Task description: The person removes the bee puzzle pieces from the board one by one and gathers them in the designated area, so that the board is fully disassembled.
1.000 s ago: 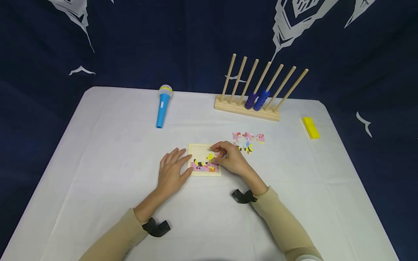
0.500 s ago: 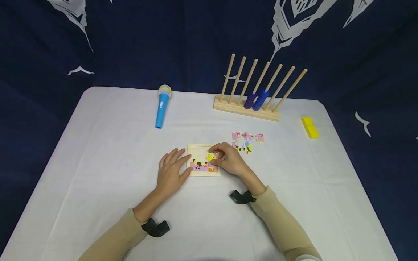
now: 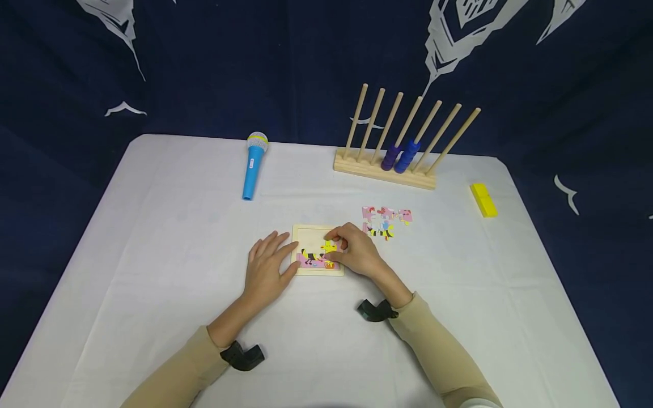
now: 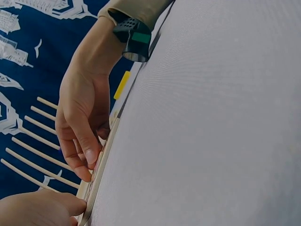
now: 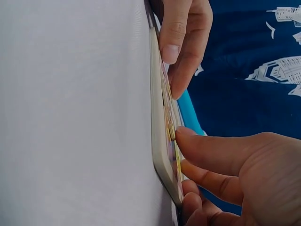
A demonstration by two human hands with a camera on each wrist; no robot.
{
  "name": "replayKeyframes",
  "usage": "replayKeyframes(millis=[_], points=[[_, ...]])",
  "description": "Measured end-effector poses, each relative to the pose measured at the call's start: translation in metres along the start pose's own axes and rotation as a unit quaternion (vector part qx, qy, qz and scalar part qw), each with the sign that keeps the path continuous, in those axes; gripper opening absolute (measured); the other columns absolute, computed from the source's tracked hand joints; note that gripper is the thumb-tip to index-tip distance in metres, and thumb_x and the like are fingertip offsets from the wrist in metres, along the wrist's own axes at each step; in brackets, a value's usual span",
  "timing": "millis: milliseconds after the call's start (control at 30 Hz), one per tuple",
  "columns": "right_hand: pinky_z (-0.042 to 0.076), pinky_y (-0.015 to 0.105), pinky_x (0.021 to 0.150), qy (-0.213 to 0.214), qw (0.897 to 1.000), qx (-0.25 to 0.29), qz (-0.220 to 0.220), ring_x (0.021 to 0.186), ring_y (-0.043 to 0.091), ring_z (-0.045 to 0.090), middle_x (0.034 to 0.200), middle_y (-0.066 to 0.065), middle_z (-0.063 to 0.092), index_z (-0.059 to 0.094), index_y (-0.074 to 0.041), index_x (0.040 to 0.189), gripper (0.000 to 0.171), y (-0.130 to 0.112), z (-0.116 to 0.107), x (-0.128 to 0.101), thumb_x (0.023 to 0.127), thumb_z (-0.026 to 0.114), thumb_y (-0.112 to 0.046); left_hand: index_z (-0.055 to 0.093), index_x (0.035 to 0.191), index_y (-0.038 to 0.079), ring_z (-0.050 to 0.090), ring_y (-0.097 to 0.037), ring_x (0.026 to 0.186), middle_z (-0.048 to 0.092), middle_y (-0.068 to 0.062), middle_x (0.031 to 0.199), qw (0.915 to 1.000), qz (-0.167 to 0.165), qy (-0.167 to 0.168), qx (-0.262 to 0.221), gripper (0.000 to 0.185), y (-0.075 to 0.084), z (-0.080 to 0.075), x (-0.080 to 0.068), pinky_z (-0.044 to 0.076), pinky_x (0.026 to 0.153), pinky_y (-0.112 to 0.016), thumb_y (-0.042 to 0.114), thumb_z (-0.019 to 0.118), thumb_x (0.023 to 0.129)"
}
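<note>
A small wooden puzzle tray lies on the white table, with pink, black and yellow pieces set in its lower half. My left hand lies flat, its straight fingers against the tray's left edge. My right hand reaches over the tray's right side, thumb and curled fingers pinching a yellow puzzle piece that sits on the tray. In the right wrist view the thumb tip touches that piece. Several loose puzzle pieces lie just right of the tray.
A blue toy microphone lies at the back left. At the back stands a wooden peg rack with two blue rings. A yellow block sits at the right. A dark blue cloth hangs behind the table.
My right hand has edged slightly left over the tray with the yellow piece. The left hand and the tray have stayed put.
</note>
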State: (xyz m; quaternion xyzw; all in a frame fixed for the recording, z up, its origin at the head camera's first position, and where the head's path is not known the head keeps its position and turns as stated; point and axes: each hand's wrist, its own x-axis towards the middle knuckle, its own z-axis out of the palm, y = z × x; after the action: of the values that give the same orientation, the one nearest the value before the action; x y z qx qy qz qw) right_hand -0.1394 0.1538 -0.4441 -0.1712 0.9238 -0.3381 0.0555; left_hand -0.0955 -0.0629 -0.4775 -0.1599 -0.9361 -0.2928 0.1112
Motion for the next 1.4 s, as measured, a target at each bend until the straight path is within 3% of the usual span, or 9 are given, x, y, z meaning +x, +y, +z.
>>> replayKeyframes(millis=[1400], points=[[0.035,0.023,0.057,-0.002,1.0,-0.023,0.006,0.067,0.012,0.044,0.085,-0.001,0.054,0.064,-0.014,0.098,0.035,-0.004,0.0004,0.0006,0.067,0.077,-0.026,0.06,0.115,0.01,0.03,-0.028,0.127,0.047,-0.01,0.131,0.9999,0.003,0.001,-0.01,0.038,0.001,-0.0014,0.0,0.015,0.102,-0.05,0.025,0.063,0.08]])
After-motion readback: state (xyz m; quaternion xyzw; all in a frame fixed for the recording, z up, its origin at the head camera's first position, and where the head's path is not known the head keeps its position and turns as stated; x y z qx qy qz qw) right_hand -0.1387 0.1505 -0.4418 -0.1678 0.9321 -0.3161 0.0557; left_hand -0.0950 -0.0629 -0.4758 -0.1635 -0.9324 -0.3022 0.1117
